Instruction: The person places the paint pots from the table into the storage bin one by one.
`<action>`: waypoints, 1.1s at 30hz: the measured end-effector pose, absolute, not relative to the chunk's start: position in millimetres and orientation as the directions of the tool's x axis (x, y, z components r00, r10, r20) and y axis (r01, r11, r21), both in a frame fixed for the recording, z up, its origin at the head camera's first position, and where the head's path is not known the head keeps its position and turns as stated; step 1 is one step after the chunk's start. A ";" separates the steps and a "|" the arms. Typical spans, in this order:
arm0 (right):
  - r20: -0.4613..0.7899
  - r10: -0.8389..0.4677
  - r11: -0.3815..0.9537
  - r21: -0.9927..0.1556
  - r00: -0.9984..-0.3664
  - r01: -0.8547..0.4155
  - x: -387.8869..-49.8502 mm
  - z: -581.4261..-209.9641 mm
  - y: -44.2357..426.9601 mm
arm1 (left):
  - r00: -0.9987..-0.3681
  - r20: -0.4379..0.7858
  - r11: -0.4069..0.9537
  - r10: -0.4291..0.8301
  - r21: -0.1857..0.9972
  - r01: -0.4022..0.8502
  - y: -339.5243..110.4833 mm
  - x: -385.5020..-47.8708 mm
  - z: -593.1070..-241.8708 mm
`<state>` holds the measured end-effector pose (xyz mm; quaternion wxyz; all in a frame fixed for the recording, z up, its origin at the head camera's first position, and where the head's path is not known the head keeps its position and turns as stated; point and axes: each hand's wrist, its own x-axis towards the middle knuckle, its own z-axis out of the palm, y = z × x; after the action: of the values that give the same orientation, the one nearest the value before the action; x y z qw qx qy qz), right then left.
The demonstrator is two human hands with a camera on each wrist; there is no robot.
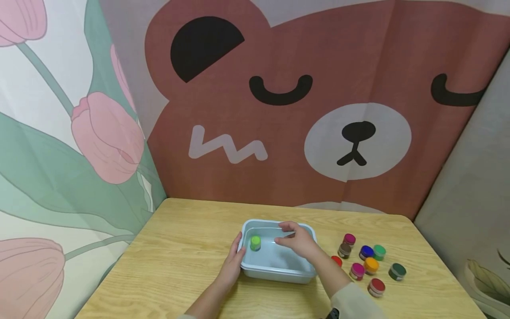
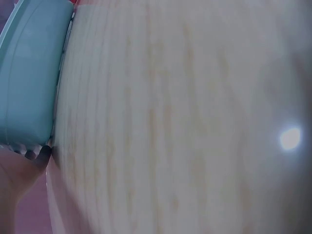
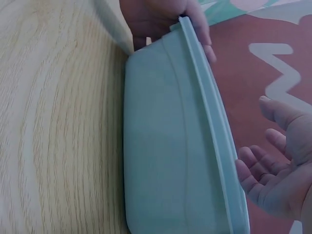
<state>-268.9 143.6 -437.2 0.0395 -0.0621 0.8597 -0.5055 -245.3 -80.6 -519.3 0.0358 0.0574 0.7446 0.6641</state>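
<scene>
Light-blue tub (image 1: 279, 275) sits on the wood-grain surface (image 1: 171, 261). Lime jar (image 1: 255, 243) is inside it, upright on the tub floor by the left end. Left hand (image 1: 232, 263) grips that end, thumb at the rim and fingers along the outer wall. Right hand (image 1: 298, 240) is over the tub's right half, fingers parted and loosely bent, holding nothing (the right wrist view shows the gaps between fingers plainly).

Right of the tub, a loose group of nine jars: two magenta (image 1: 349, 239) (image 1: 357, 271), brown (image 1: 344, 250), blue (image 1: 366, 252), green (image 1: 379, 252), orange (image 1: 371, 266), dark green (image 1: 397, 271), dark red (image 1: 376, 287), and bright red (image 1: 336, 261), the last partly behind the right forearm.

Writing: pale bands around some jars, detail too small to read. Backdrop: bear cloth (image 1: 338, 57) with a pale zigzag mark; tulip cloth (image 1: 40, 177) at left.
</scene>
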 end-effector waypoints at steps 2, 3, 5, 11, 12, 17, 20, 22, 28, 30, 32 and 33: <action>0.009 -0.135 0.464 -0.883 -0.991 -0.071 -266.6 -436.6 150.6 | -0.992 0.020 0.108 0.126 0.994 0.034 -80.3 -245.2 -519.9; 0.014 -0.123 0.461 -0.885 -0.992 -0.070 -265.5 -436.6 154.1 | -0.992 0.016 0.109 0.123 0.994 0.030 -80.1 -245.1 -520.0; 0.017 -0.101 0.452 -0.890 -0.995 -0.061 -263.4 -435.8 161.7 | -0.993 0.010 0.108 0.121 0.994 0.023 -79.9 -245.2 -520.2; 0.015 -0.072 0.461 -0.886 -0.997 -0.047 -256.4 -432.3 187.5 | -0.992 0.010 0.125 0.128 0.992 0.026 -80.5 -244.6 -519.3; 0.017 -0.071 0.465 -0.884 -0.997 -0.048 -254.7 -431.5 191.8 | -0.992 0.011 0.128 0.129 0.991 0.028 -80.6 -244.5 -519.4; 0.024 -0.056 0.483 -0.874 -0.998 -0.048 -242.5 -428.4 211.6 | -0.991 0.003 0.120 0.132 0.993 0.019 -80.4 -244.5 -518.8; 0.024 -0.044 0.487 -0.872 -0.999 -0.042 -234.8 -429.4 221.5 | -0.992 0.003 0.116 0.128 0.993 0.018 -80.0 -244.4 -518.5; 0.025 -0.039 0.492 -0.870 -0.999 -0.041 -230.3 -431.6 227.7 | -0.992 0.005 0.113 0.125 0.993 0.019 -79.9 -244.2 -518.5; 0.033 0.009 0.519 -0.855 -0.999 -0.023 -219.0 -441.5 243.8 | -0.993 -0.001 0.111 0.120 0.994 0.013 -79.9 -243.2 -516.7; 0.041 0.030 0.521 -0.853 -0.999 -0.020 -215.5 -443.9 249.0 | -0.993 0.000 0.112 0.122 0.994 0.014 -80.0 -242.6 -515.6; 0.048 0.041 0.516 -0.856 -0.998 -0.020 -211.8 -445.5 254.6 | -0.992 0.004 0.108 0.127 0.994 0.018 -80.0 -242.4 -515.2; 0.048 0.051 0.521 -0.854 -0.998 -0.015 -209.8 -446.3 257.4 | -0.992 0.006 0.107 0.128 0.994 0.020 -79.9 -242.4 -515.2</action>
<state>-209.8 257.4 -446.3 -0.0333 0.0104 0.8714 -0.4894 -242.4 -79.9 -515.2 0.0406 0.0497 0.7430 0.6662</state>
